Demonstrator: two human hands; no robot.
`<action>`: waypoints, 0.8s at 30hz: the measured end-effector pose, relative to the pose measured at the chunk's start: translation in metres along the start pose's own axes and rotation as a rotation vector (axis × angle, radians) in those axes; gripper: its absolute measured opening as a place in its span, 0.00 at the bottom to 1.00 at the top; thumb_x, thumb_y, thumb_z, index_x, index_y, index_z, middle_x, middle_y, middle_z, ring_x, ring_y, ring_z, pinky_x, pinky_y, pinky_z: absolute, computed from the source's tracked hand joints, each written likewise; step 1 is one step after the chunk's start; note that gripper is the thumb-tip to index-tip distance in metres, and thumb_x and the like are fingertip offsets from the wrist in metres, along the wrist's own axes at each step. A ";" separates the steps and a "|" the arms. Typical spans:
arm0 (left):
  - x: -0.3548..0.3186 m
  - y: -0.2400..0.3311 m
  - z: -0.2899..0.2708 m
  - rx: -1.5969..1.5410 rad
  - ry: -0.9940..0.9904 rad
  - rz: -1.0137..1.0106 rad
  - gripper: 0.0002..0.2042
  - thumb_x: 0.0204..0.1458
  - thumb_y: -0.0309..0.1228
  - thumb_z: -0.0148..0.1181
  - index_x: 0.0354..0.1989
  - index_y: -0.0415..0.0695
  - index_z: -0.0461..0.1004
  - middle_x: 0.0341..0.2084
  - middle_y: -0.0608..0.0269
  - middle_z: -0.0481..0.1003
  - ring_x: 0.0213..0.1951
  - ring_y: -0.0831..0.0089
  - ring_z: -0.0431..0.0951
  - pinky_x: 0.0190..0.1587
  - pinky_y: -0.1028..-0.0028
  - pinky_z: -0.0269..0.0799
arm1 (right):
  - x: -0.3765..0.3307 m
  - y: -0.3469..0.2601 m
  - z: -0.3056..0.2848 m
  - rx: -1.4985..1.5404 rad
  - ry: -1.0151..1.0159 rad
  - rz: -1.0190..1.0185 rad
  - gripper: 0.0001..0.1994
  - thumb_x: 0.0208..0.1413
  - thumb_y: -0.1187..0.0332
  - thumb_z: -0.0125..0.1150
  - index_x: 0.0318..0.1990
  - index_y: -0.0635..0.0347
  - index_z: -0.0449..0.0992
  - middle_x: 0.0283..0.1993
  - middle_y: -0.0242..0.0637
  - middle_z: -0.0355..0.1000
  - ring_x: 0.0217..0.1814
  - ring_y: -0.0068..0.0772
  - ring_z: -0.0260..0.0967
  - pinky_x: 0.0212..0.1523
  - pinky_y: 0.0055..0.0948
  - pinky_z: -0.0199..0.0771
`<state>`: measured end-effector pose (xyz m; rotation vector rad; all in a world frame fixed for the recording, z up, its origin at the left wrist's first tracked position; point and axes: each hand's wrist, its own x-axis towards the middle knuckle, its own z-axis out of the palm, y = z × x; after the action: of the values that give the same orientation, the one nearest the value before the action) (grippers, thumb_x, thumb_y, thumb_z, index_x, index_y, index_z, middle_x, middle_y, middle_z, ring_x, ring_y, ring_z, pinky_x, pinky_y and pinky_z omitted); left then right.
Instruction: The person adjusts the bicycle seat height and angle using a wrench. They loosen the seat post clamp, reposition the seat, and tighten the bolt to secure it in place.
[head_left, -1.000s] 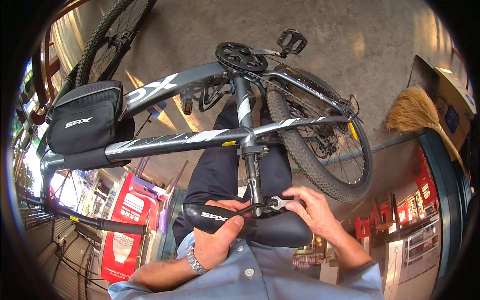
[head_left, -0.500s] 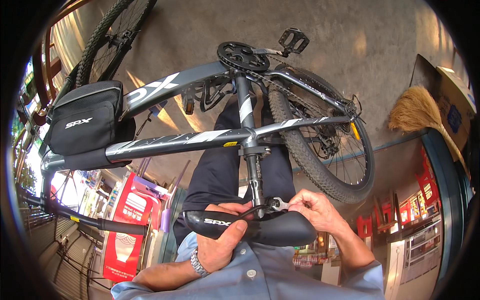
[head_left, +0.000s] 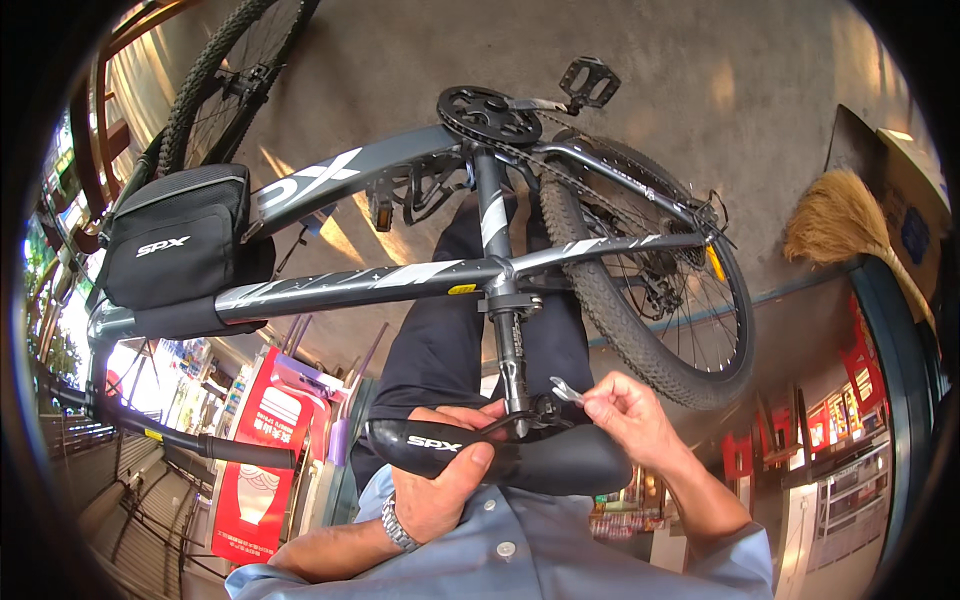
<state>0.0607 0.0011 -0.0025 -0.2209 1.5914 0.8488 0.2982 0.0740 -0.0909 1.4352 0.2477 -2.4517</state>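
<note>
**Silver metal fork-ended wrench (head_left: 566,389) looks clear of the dark metal saddle clamp (head_left: 545,408)**

Your right fingers (head_left: 604,408) pinch the wrench; its forked head sticks out past them, leftward, just above the clamp. Your left fingers (head_left: 466,466) grip the glossy black elongated saddle (head_left: 560,464): thumb across the face nearest you, others behind it. The clamp sits between your two sets of fingers. The dark metal seatpost (head_left: 510,362) runs away from there to the grey-and-white metal bike frame (head_left: 400,281).

Can't make out the bolt flats from here. My take on doing this well: line the fork up with the flats first, push it fully home, then load it. Keep it square; a half-seated fork may slip and round the bolt. Take short strokes, hold the saddle firm so it can't twist, and keep knuckles off the clamp.
</note>
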 end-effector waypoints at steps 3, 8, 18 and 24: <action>-0.002 0.000 0.000 -0.020 -0.013 -0.005 0.13 0.57 0.25 0.62 0.43 0.36 0.63 0.44 0.46 0.74 0.56 0.51 0.76 0.61 0.53 0.70 | 0.012 -0.007 0.008 -0.048 0.021 -0.007 0.15 0.67 0.56 0.58 0.38 0.61 0.72 0.27 0.22 0.64 0.29 0.11 0.57 0.30 0.18 0.59; 0.002 0.007 0.011 -0.017 0.060 -0.031 0.13 0.58 0.31 0.60 0.41 0.37 0.63 0.39 0.48 0.71 0.43 0.57 0.79 0.65 0.42 0.62 | -0.011 -0.001 0.017 0.439 0.184 -0.299 0.37 0.52 0.25 0.48 0.37 0.57 0.65 0.28 0.26 0.55 0.27 0.23 0.53 0.31 0.27 0.59; -0.006 -0.010 0.002 -0.038 0.010 0.033 0.13 0.58 0.29 0.62 0.42 0.37 0.64 0.44 0.47 0.73 0.49 0.56 0.78 0.60 0.52 0.70 | -0.040 0.016 0.052 -0.233 0.582 -0.556 0.21 0.46 0.59 0.77 0.33 0.60 0.68 0.27 0.30 0.63 0.26 0.21 0.56 0.27 0.22 0.59; 0.001 -0.009 0.011 -0.230 0.164 -0.091 0.14 0.57 0.30 0.61 0.44 0.35 0.66 0.46 0.45 0.74 0.47 0.60 0.79 0.55 0.61 0.74 | -0.032 0.005 0.050 -0.423 0.633 -0.611 0.15 0.48 0.67 0.72 0.31 0.60 0.67 0.27 0.32 0.65 0.25 0.20 0.58 0.27 0.22 0.60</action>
<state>0.0744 0.0022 -0.0064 -0.5351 1.6209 0.9619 0.2739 0.0601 -0.0387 2.0862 1.4210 -2.0241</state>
